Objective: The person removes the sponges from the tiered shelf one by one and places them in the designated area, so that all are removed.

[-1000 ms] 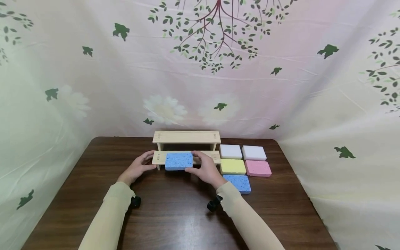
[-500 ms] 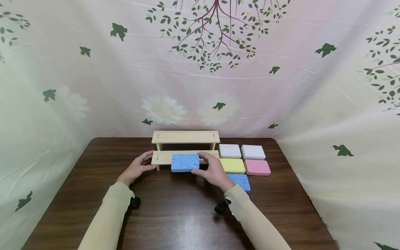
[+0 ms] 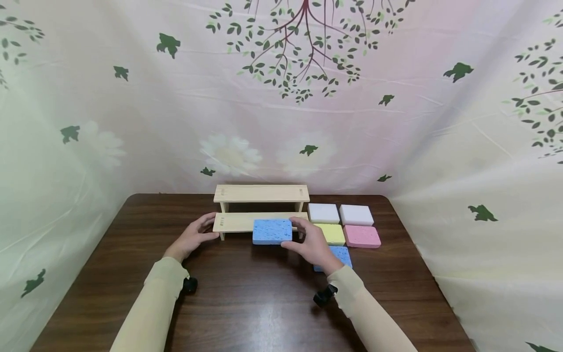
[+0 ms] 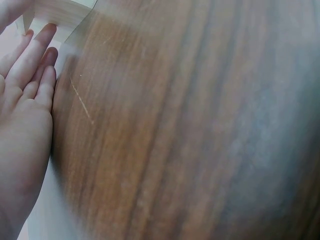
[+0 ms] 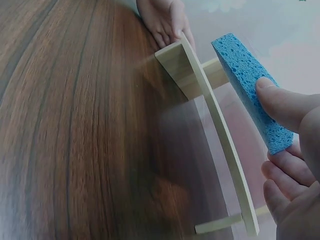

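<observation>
A blue sponge (image 3: 271, 231) is pinched between the thumb and fingers of my right hand (image 3: 314, 247). In the right wrist view the held sponge (image 5: 252, 92) hangs above the lower step of a pale two-tier wooden stand (image 5: 220, 127), apart from it. My left hand (image 3: 191, 238) is at the left end of that lower step (image 3: 233, 223). Its fingers look fairly straight in the left wrist view, where the hand (image 4: 25, 115) lies against the wood, and the thumb is at the step's edge.
Right of the stand lie two white sponges (image 3: 323, 213), a yellow sponge (image 3: 333, 234), a pink sponge (image 3: 362, 236) and a second blue sponge (image 3: 342, 254), partly behind my right hand. The upper step (image 3: 261, 193) stands at the back of the brown table (image 3: 246, 303), near a printed cloth.
My right hand has moved to the right with the blue sponge, along the front of the lower step. The left hand has stayed at the step's left end.
</observation>
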Tool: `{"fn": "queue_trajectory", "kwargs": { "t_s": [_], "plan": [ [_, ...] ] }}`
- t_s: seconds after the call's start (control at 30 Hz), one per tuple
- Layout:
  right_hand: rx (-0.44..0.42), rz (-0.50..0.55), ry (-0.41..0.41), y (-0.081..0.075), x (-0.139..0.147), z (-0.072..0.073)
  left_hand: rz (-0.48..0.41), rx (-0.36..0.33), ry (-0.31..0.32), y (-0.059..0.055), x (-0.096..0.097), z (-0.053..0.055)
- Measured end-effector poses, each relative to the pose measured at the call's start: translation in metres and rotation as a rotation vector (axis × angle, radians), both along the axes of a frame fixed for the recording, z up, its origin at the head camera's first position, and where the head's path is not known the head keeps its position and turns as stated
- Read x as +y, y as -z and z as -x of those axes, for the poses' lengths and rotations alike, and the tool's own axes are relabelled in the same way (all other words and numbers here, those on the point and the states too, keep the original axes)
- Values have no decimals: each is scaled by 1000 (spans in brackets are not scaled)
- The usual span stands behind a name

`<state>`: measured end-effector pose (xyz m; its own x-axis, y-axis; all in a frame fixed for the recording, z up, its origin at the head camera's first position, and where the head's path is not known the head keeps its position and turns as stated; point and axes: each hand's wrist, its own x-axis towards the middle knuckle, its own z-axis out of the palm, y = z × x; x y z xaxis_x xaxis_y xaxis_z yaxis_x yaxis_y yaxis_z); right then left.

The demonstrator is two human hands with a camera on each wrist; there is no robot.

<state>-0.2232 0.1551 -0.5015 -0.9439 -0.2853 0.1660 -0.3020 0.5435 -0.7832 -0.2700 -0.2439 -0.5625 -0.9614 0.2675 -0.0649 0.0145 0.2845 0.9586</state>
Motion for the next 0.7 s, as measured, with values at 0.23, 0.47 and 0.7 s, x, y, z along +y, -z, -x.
{"fn": "queue_trajectory", "kwargs": {
  "t_s": [0.23, 0.47, 0.7],
  "plan": [
    [-20, 29, 25, -1, 18, -5, -10, 3, -2, -3, 0, -2],
    [-29, 9, 70, 0, 33, -7, -11, -7, -5, -4, 1, -3],
    [-31, -31, 93, 0, 48, -12, -15, 1, -5, -3, 1, -3]
  ]
}}
